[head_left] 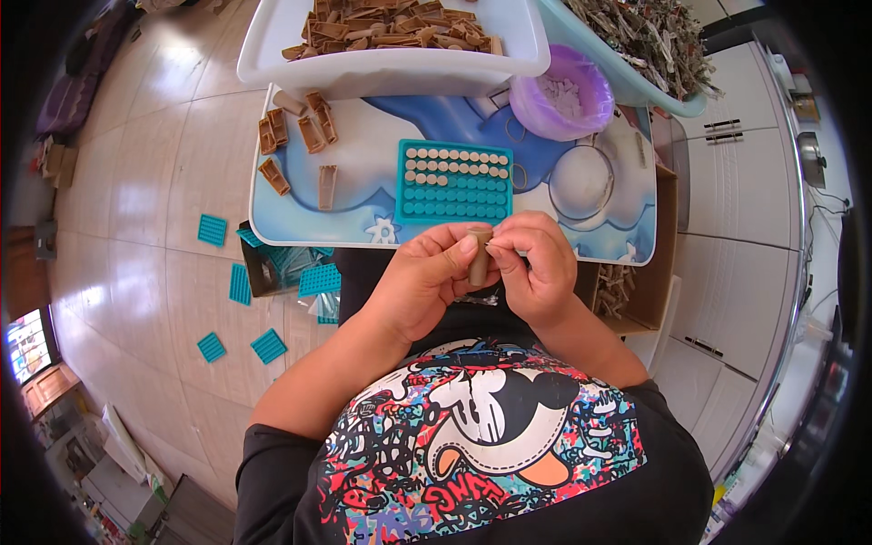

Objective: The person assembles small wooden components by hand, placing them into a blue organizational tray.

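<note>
My left hand point(425, 277) and my right hand point(540, 268) meet just below the table's near edge, both gripping a small tan plastic tube point(479, 258) held upright between the fingers. Directly above them on the table lies a teal grid tray point(454, 181); its upper rows hold several tan round caps, its lower rows show bare holes.
The small blue-and-white table point(363, 145) carries several loose brown pieces point(295, 136), a purple bag-lined bowl point(561, 91), a white bin of brown parts point(391, 36) and a pale basin of grey sticks point(654, 41). Spare teal trays point(241, 283) lie on the floor at left. A cardboard box point(636, 291) stands at right.
</note>
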Demonstrator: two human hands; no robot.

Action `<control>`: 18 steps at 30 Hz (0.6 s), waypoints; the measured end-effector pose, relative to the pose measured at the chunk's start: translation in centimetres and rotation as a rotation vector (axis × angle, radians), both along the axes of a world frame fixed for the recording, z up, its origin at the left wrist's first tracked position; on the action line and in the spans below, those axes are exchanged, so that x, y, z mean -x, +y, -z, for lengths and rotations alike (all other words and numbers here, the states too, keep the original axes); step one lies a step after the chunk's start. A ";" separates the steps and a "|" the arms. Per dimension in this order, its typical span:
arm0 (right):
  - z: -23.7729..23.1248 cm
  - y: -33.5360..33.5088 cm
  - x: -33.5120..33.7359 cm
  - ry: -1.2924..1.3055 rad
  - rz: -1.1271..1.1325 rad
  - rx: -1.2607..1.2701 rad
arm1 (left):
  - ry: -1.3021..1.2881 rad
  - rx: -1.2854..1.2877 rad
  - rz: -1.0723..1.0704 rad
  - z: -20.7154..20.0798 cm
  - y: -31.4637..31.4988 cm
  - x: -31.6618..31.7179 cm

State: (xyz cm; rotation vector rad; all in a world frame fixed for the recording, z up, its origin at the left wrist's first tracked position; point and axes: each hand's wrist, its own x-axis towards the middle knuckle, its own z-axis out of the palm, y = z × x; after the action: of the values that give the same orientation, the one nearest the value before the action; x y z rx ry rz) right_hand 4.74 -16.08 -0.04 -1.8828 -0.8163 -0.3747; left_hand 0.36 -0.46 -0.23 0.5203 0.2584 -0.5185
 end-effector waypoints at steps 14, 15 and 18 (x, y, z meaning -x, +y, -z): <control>0.3 -0.1 0.1 -0.023 0.002 0.011 | -0.017 -0.093 -0.037 0.4 -0.2 0.5; 0.4 -0.1 0.0 -0.038 0.004 0.020 | -0.017 -0.093 -0.036 0.6 -0.2 0.5; 0.5 0.0 -0.2 -0.031 -0.001 0.044 | -0.049 -0.112 -0.042 0.7 -0.4 0.5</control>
State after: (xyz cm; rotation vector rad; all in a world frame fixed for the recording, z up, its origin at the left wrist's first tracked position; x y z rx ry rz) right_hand 4.90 -16.12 -0.55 -1.9216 -0.8521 -0.3889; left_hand -0.11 -0.85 -0.96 0.6341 0.2522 -0.4514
